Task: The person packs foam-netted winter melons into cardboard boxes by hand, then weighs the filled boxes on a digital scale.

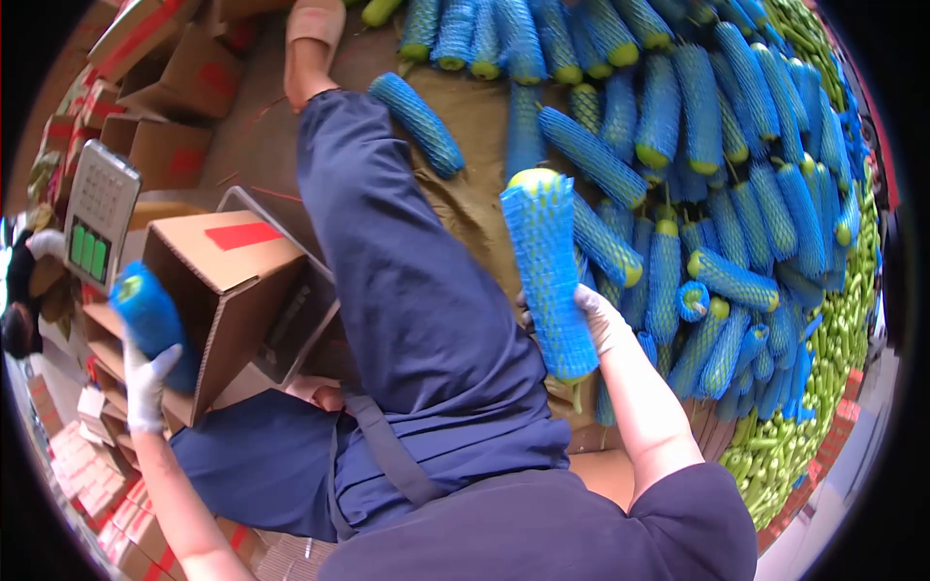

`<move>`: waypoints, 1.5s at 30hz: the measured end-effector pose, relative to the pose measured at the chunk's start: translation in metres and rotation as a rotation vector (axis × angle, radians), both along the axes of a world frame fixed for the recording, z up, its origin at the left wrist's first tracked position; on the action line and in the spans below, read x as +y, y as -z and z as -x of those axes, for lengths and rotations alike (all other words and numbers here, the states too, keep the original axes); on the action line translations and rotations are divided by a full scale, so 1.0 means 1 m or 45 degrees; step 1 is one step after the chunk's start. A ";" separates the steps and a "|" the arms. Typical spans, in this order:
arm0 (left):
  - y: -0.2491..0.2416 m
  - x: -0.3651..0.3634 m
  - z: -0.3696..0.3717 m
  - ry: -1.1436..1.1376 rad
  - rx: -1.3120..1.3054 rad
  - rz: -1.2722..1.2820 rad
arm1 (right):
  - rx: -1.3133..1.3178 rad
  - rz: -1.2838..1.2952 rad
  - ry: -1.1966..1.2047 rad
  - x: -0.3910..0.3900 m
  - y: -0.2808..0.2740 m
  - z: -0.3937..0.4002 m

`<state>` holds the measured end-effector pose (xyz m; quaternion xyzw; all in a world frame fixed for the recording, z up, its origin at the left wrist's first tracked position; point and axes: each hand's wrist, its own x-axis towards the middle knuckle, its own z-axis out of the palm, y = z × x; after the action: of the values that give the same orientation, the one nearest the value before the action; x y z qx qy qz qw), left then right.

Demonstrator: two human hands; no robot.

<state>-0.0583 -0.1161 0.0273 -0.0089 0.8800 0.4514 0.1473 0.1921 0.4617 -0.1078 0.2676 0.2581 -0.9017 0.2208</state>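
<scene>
Beside a heap of netted gourds [678,145], both hands grip blue-foam-netted green gourds: left hand [145,382], right hand [599,320].

Box [228,281] L of leg [407,281], netted veg pile [717,145] R

A brown, cloth-covered floor [475,194] is seen at the centre. From twelve to four o'clock it is covered by a heap of green vegetables sleeved in blue foam netting [717,126], edged at three to four o'clock by a band of bare green vegetables [833,358]. Brown cardboard boxes with red labels [165,58] are stacked at ten to eleven o'clock, and a grey weighing scale with a keypad [97,208] is placed at nine o'clock.
</scene>
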 end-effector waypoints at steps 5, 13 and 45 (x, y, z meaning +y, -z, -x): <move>0.005 0.069 0.012 0.439 -0.263 0.708 | 0.137 0.199 0.118 -0.015 -0.058 0.057; 0.132 0.055 0.030 0.830 -0.400 0.436 | 0.630 -0.352 0.140 -0.060 -0.111 0.135; -0.088 0.058 -0.054 -0.340 0.377 -1.420 | 1.635 -1.127 -0.819 -0.349 -0.211 0.255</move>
<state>-0.0042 -0.0581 0.1149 0.0223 0.5123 0.8569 -0.0526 -0.0628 0.1129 0.1036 -0.3217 0.7268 -0.5875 0.1521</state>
